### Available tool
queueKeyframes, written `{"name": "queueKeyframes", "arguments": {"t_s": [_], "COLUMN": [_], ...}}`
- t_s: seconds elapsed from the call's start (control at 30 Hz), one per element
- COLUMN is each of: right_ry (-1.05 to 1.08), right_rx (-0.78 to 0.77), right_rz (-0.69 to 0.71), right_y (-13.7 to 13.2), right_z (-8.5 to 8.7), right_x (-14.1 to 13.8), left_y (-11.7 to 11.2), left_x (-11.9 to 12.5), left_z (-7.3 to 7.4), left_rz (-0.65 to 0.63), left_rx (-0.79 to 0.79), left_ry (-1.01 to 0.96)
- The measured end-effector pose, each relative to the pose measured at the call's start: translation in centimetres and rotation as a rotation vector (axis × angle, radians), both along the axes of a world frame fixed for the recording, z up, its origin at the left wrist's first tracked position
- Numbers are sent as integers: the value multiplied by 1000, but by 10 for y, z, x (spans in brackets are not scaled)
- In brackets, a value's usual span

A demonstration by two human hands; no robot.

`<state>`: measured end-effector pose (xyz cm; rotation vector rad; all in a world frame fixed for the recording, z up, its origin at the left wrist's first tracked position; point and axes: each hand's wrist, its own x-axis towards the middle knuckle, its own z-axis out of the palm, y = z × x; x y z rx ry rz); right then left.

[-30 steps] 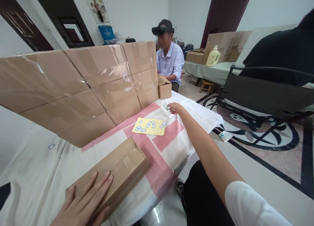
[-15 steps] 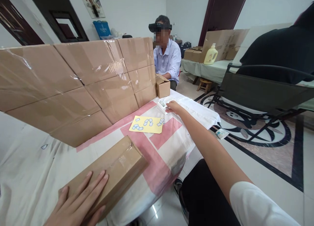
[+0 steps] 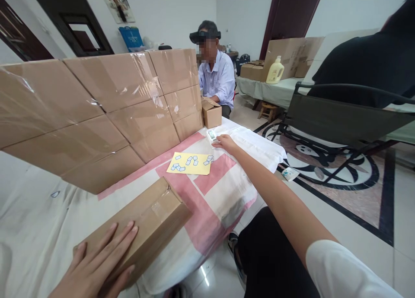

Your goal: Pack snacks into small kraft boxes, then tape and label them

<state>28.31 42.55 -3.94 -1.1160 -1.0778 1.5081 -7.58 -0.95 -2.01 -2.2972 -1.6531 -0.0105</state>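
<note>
My left hand point(image 3: 94, 265) lies flat, fingers spread, on a taped brown cardboard box point(image 3: 142, 222) at the near edge of the cloth-covered table point(image 3: 42, 229). My right arm stretches far forward; my right hand point(image 3: 226, 143) rests with curled fingers on a small white packet point(image 3: 212, 136) near the table's far end. Whether those fingers grip the packet I cannot make out. A yellow sheet point(image 3: 189, 163) dotted with several small blue-and-white stickers lies just left of that hand.
A wall of stacked taped cartons point(image 3: 106, 112) runs along the table's left. A small open box point(image 3: 211, 112) stands beyond it, before a seated person in a light blue shirt point(image 3: 216, 75). A dark folding chair point(image 3: 340, 121) stands right; a small packet point(image 3: 289, 173) lies on the floor.
The view drifted right and up, shifting everything left and down in frame. My right hand stays at the white packet; my left hand remains flat on the box.
</note>
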Motion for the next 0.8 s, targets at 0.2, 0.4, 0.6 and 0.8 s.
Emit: {"name": "queueKeyframes", "arguments": {"t_s": [0.2, 0.4, 0.6, 0.8], "right_ry": [12, 40, 105, 172], "right_rx": [47, 97, 113, 90], "right_rz": [-124, -192, -191, -234], "right_y": [-8, -21, -33, -41], "right_z": [-12, -24, -22, -20], "right_x": [-13, -22, -25, -23], "left_y": [3, 10, 12, 14], "left_x": [2, 9, 11, 14], "left_z": [3, 9, 6, 11], "left_rz": [16, 22, -24, -97], "left_rx": [-9, 6, 77, 146], "left_ry": [-15, -23, -44, -11]}}
